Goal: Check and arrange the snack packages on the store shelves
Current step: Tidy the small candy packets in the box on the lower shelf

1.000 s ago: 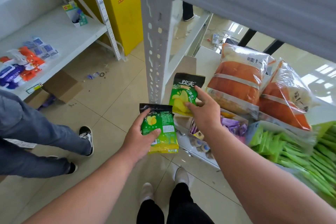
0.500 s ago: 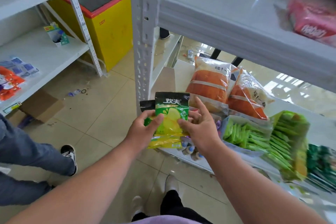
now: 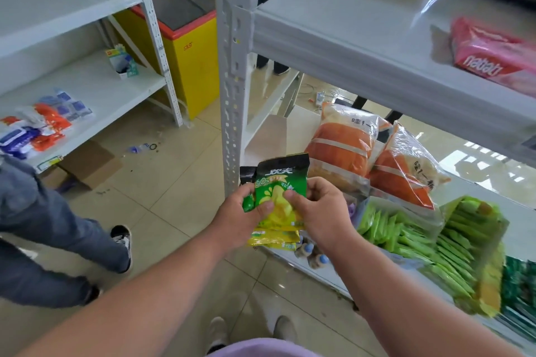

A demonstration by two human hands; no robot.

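- Far left of the fingers, a white shelf [image 3: 95,90] carries blue and orange packs [image 3: 43,124]; their print is too blurred to read.
- A person in jeans [image 3: 52,229] stands left of the hands, on the tiled floor.
- Beyond the fingers, up and left, a yellow freezer [image 3: 191,64] with a red rim shows small red lettering that looks like "SAST".
- The left hand [image 3: 235,220] grips the left edge of the green snack packs [image 3: 278,197], thumb pressed on the front, fingers curled behind.
- The packs are stacked together between both hands, held in the air just before the grey post [image 3: 232,81]. The front one has a black top with white Chinese characters and a "50" on the green; yellow bottoms of others show below.
- The right hand [image 3: 322,211] pinches the right edge of the same stack, thumb on the front.
- Right of the fingers, on the lower shelf, stand two orange bags [image 3: 342,148] with Chinese writing, then green sachets [image 3: 406,232].
- Above and far right, a pink pack [image 3: 493,58] reads "natat", or so it seems.
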